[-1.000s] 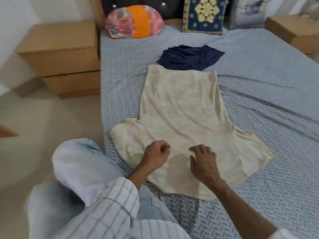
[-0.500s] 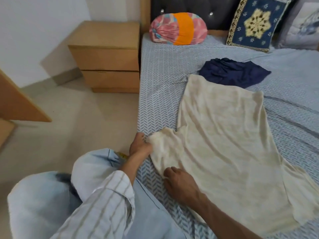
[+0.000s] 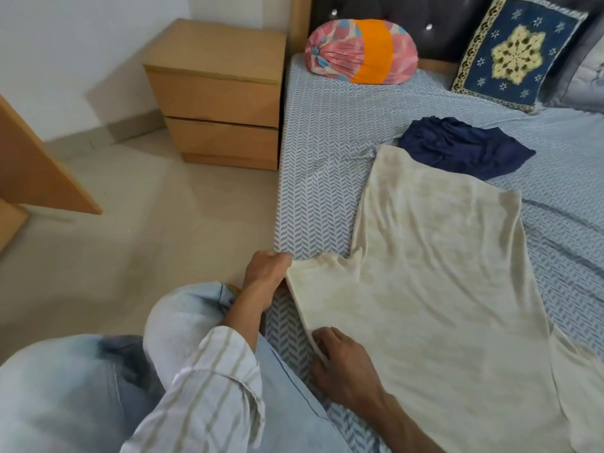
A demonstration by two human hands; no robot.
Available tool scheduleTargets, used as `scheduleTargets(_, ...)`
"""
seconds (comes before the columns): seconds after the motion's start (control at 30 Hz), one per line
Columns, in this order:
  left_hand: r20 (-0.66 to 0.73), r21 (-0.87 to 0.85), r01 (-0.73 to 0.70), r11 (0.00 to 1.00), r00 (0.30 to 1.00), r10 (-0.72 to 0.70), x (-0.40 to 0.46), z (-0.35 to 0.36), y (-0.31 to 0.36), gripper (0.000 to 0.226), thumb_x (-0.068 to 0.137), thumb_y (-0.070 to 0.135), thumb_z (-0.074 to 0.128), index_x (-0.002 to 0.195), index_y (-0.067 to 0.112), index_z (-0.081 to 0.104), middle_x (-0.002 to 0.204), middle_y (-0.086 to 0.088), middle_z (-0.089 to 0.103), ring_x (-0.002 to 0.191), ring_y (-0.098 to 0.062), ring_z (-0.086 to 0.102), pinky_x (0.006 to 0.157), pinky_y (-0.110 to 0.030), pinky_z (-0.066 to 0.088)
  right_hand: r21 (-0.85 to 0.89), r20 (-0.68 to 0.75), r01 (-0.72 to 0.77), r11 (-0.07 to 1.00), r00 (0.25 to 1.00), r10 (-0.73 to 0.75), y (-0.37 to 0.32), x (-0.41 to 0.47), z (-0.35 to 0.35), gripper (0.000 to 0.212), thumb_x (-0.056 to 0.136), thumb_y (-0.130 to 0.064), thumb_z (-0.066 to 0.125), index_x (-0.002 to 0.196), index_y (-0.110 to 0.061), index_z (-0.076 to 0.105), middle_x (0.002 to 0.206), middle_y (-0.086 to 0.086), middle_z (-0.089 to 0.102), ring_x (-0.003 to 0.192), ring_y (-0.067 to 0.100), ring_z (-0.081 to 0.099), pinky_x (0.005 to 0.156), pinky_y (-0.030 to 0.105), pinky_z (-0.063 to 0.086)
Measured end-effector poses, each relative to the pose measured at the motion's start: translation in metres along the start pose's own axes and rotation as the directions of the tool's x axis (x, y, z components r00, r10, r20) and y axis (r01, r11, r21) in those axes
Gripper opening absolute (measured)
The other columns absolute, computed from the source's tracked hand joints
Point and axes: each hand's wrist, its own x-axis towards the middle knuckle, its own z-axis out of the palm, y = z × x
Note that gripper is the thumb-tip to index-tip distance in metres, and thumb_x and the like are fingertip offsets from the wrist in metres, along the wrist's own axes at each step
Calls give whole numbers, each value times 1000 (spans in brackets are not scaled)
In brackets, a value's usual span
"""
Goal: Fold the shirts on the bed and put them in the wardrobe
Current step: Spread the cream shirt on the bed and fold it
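Observation:
A cream shirt (image 3: 434, 273) lies spread flat on the bed (image 3: 320, 158), its hem toward the headboard. My left hand (image 3: 266, 269) pinches the end of its left sleeve at the bed's edge, pulling the sleeve flat. My right hand (image 3: 343, 364) grips the sleeve's near edge by the shoulder, fingers curled onto the fabric. A crumpled navy shirt (image 3: 464, 145) lies just beyond the cream shirt's hem, touching it.
A wooden nightstand (image 3: 215, 93) stands left of the bed. A pink and orange bolster (image 3: 359, 57) and a blue patterned cushion (image 3: 513, 53) lean at the headboard. A wooden panel (image 3: 36, 165) juts in at the left. My knee (image 3: 183, 315) is beside the bed.
Both hands moved from the shirt's chest to its left sleeve and stretched the bunched sleeve out flat toward the bed's edge. The camera turned left.

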Motion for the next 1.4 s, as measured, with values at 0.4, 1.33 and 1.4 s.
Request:
scheduleTargets(0.4,22,203,83,976,996,-90,5,2,-20,50,61,27,82,103,10,59,101,-10,67,90,-30,67,76,-40,61,53,45,80,995,996,-82,10,38,-37,21,88,-32,56,101,-23,70,88,-5,72,75,19,67,69,25,49)
scheduleTargets(1.33,247,737,-588,333,693,677,14,68,-5,32,73,27,51,100,22,66,104,5,62,108,-22,53,92,-39,33,80,-419,-95,992,900,120,104,191,-109,11,90,-12,63,98,-13,70,99,10,68,86,28,66,79,38,53)
scheduleTargets(1.4,345,710,-640,294,680,646,22,88,10,22,82,33,52,98,24,65,99,8,65,104,-19,56,92,-37,30,83,-397,-191,978,894,208,123,208,-126,11,91,-18,62,99,-16,69,100,6,70,90,27,66,81,34,51)
